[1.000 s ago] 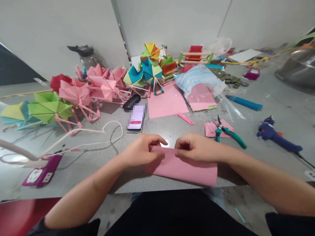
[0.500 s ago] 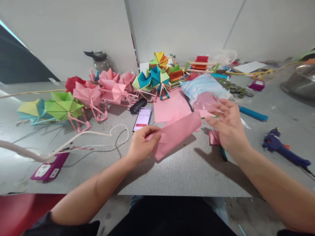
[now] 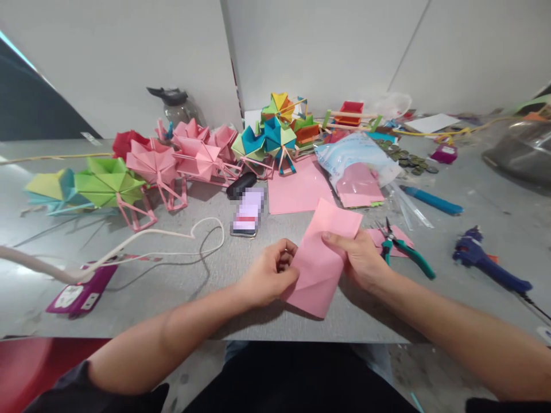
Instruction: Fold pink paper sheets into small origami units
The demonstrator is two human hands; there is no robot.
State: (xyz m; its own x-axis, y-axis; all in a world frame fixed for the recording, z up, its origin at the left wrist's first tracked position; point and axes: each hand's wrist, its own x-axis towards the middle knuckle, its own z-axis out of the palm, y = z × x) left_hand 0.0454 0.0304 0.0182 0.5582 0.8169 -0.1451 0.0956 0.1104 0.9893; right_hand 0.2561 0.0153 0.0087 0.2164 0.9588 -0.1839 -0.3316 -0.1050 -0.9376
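Note:
A folded strip of pink paper [image 3: 321,264] is held just above the front of the table, tilted, its top leaning right. My right hand [image 3: 365,258] grips its right edge, the thumb lying on the paper's face. My left hand [image 3: 273,272] pinches the lower left edge, fingers curled. Behind the strip lies a flat pink sheet [image 3: 297,186]. Just beyond my right hand, pliers with green handles [image 3: 400,246] rest open on a small pink paper piece [image 3: 379,236].
Folded paper models, among them a green one [image 3: 109,186] and a pink one [image 3: 200,158], line the back left. A phone [image 3: 248,211] lies mid-table. To the right are a blue cutter [image 3: 433,201] and a glue gun [image 3: 491,261]. A purple power strip [image 3: 81,289] with cables sits left.
My right hand, free and spread before, has come down and taken hold of the pink paper. The paper has turned more upright and moved nearer me, and the pliers now show fully.

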